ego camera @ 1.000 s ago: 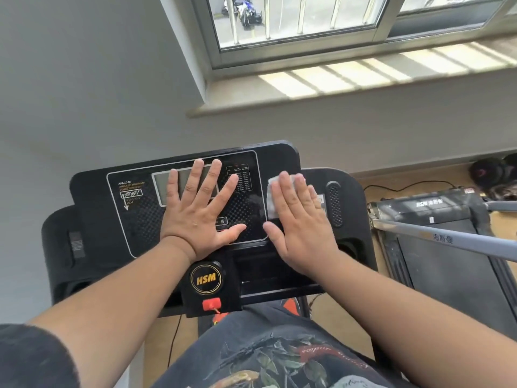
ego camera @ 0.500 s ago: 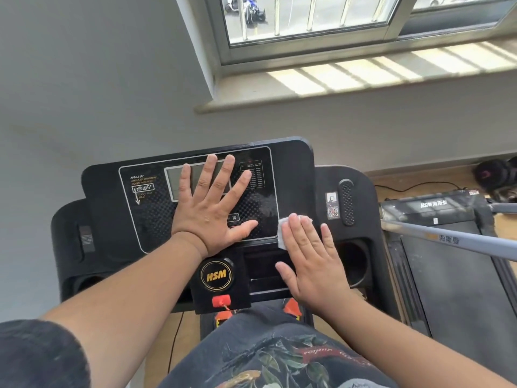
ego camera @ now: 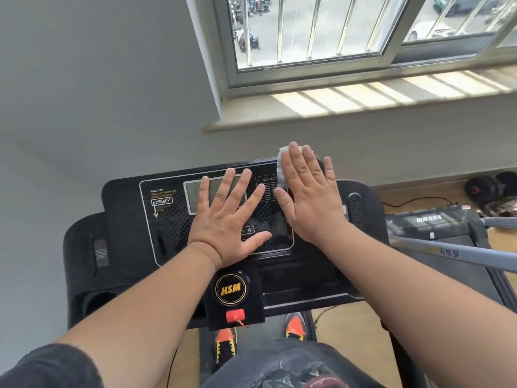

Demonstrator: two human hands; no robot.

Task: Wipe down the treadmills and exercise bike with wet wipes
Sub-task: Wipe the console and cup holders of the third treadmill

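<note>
The wet wipe [ego camera: 281, 167] lies mostly hidden under the right hand [ego camera: 309, 197].

black treadmill console [ego camera: 134, 219], dotted panel, white outline. below it: round black badge [ego camera: 231, 288], yellow hsm lettering; red clip [ego camera: 235, 315]. white wipe [ego camera: 280, 163] at console's top edge. orange shoes [ego camera: 225, 336].

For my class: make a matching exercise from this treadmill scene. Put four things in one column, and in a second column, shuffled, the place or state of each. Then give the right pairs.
Column 1
1. left hand
2. wet wipe
3. red safety clip
4. second treadmill

Column 2
A. on the floor to the right of the console
B. below the round HSM badge
C. flat on the console, fingers spread over the display
D. pressed under the right hand's fingers at the console's top edge

Pairs: 1-C, 2-D, 3-B, 4-A
</note>
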